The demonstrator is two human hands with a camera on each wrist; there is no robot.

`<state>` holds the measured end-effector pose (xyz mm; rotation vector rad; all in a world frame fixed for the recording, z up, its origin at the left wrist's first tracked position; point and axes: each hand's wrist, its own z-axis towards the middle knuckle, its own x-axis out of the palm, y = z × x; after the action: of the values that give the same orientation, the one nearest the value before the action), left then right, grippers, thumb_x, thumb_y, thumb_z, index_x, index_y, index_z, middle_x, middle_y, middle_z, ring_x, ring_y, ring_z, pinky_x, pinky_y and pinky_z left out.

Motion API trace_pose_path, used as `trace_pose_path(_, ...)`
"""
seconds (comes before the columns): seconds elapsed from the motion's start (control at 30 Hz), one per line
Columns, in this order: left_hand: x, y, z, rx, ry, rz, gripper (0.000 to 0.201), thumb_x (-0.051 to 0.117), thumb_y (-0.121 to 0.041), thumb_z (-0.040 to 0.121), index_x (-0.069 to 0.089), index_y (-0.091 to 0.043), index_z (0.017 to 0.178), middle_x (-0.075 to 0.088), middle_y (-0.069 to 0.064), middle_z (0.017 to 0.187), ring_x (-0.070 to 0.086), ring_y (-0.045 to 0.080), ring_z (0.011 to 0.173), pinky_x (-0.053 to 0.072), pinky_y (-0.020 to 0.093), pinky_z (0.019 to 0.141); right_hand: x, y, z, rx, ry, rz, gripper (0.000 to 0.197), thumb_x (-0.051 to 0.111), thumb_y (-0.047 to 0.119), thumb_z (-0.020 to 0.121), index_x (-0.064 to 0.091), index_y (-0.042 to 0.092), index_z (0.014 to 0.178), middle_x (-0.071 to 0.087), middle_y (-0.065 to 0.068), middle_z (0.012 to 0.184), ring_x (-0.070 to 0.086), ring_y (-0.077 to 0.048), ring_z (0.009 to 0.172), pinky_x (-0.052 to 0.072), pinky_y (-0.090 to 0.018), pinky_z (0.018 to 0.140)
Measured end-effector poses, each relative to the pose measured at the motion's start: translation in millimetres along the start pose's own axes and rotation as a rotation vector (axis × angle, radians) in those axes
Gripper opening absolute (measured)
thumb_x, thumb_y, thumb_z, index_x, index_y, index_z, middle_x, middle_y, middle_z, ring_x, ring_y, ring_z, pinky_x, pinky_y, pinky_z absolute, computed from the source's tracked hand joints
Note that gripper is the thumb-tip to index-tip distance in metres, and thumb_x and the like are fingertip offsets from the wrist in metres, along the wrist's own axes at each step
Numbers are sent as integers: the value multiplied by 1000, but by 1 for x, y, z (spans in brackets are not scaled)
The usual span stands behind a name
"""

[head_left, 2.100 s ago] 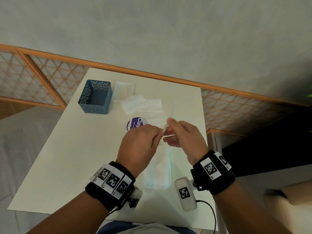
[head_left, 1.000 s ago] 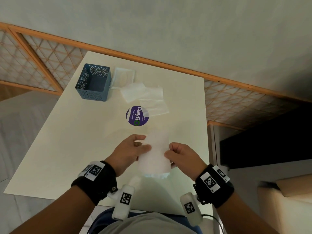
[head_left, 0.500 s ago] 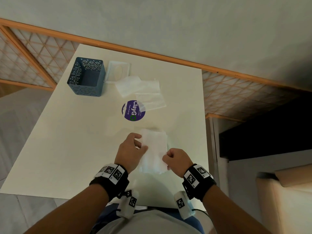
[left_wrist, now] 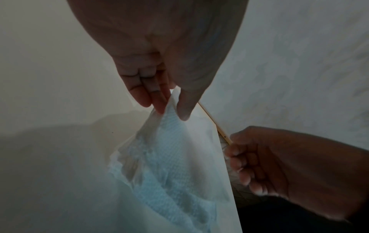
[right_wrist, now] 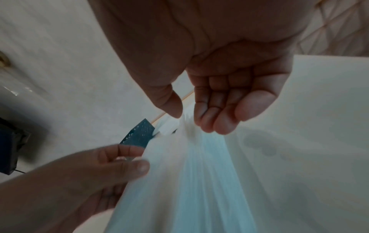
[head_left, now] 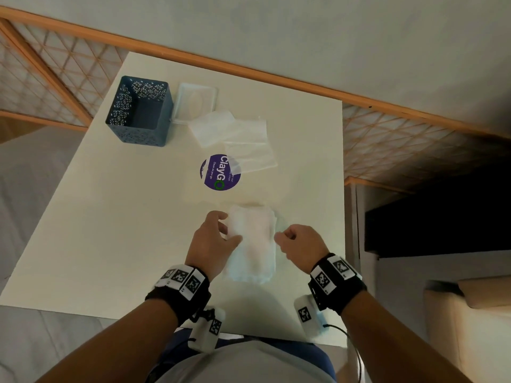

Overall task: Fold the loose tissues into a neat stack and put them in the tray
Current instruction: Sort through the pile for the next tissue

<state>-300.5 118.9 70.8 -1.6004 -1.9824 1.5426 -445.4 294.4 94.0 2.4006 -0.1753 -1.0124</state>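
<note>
1. Tissue (head_left: 253, 239) under work lies on the near part of the white table (head_left: 110, 230), between the two hands. It looks doubled into a narrow oblong, with its near end ragged in the left wrist view.

2. Left hand (head_left: 211, 240) pinches the tissue's left edge, thumb on top and fingers (left_wrist: 159, 102) beneath, closed on the paper.

3. Right hand (head_left: 300, 244) sits at the tissue's right edge with its fingers curled. In the right wrist view the thumb and fingertips (right_wrist: 207, 124) meet on a bunched bit of the paper, so I judge it a light pinch, though motion blur leaves the contact uncertain.

4. Loose tissues (head_left: 235, 139) lie overlapped and unfolded at the far side of the table, well apart from the hands. One corner covers the rim of a purple round sticker (head_left: 219, 172).

5. Tray: the blue perforated box (head_left: 138, 111) at the far left is my best guess for it, and it looks empty. A shallow clear container (head_left: 196, 102) sits just beside it, touching the loose tissues, and could be meant instead; I cannot tell which.

6. Progress, as I judge it: early. One tissue is mid-fold and nothing is yet stacked or put away. Left to do: flatten this fold, fold the far sheets, square them into a pile, and carry the pile to the tray.
</note>
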Motion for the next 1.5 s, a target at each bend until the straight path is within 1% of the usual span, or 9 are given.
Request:
trace_pose_path(0.17,-3,0,4,18,21,79,60,82,-38,84,49,-30,134,61,-16,108,68,8,84,56,34,78,-44,25,55,-84,-57,-105,24,66,39,94,61,20,81,67,1,80,65,-24,79,48,-33,72)
trace_pose_path(0.27,-5,0,3,62,-33,103,57,81,-47,85,51,-33,131,55,-19,119,62,-3,93,51,27,78,-55,47,104,-176,-89,-244,16,64,35,95,59,21,89,63,5,90,60,-23,88,44,-30,77)
trace_pose_path(0.47,-12,-3,5,104,-116,39,37,75,-45,91,58,-35,123,55,-23,122,59,-7,101,51,23,81,-44,80,194,-325,-33,-627,42,54,29,102,52,16,141,47,-10,140,56,-33,123,51,-43,99)
trace_pose_path(0.67,-14,-27,14,153,-105,-27,15,71,-30,97,65,-31,110,67,-18,111,67,0,97,49,12,78,-20,86,234,-323,-15,-840,35,50,11,97,51,16,132,44,-8,137,49,-33,124,50,-47,96)
trace_pose_path(0.97,-15,-45,28,204,-65,-60,9,68,-21,99,69,-29,102,70,-17,103,68,4,95,53,21,75,-9,82,234,-374,-100,-836,24,50,11,99,58,13,122,50,-10,122,53,-31,112,44,-39,76)
trace_pose_path(1.23,-23,-47,37,188,-81,-114,10,68,-18,98,69,-27,102,72,-16,101,66,3,90,48,11,72,-39,81,175,-337,-21,-166,19,61,32,93,58,14,86,65,-3,106,61,-26,93,52,-40,85)
trace_pose_path(1.33,-26,-51,39,186,-86,-122,10,68,-18,98,69,-27,101,72,-16,100,65,4,87,46,10,72,-58,79,147,-323,52,123,25,56,22,99,51,15,76,51,0,72,45,-19,66,38,-34,66)
trace_pose_path(1.4,-27,-53,40,173,-80,-134,9,67,-20,98,69,-28,100,72,-16,100,65,5,84,46,10,73,-67,77,130,-243,90,406,28,57,20,92,47,25,67,42,1,72,39,-17,68,31,-32,66)
trace_pose_path(1.5,-29,-58,41,138,-67,-155,6,67,-24,99,69,-29,100,71,-15,96,62,2,73,45,11,68,-72,74,112,-80,123,850,4,57,23,76,58,25,73,54,-1,84,53,-20,83,44,-30,71)
